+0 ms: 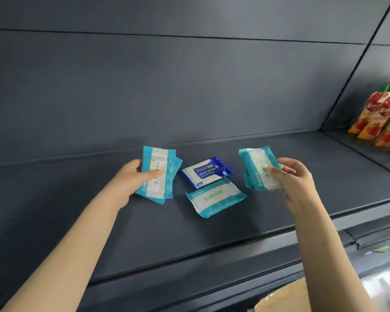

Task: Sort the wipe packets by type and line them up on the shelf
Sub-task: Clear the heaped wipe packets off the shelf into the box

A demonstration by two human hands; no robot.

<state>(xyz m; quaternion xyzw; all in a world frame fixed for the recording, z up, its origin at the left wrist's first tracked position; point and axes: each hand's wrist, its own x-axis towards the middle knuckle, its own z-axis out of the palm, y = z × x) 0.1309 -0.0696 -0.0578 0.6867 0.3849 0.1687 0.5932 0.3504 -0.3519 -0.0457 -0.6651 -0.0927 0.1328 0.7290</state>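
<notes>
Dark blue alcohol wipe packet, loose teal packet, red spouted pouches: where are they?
dark blue alcohol wipe packet [208, 172]: head view, middle of its front.
loose teal packet [214, 197]: head view, its white centre panel.
red spouted pouches [369, 110]: head view, leftmost pouch's body.

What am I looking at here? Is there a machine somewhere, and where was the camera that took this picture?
There is no machine here: these are a person's two bare hands. The single picture comes from a wide-angle camera worn on the person's head. It looks forward and down, so both arms reach in from the bottom edge.

The left hand holds a pair of teal wipe packets, one behind the other. The right hand holds a stack of teal packets.

Between the hands, flat on the dark shelf, lie a blue alcohol wipe packet and, nearer the camera, a loose teal packet. At the far right, red-orange pouches stand on the neighbouring shelf section.
</notes>
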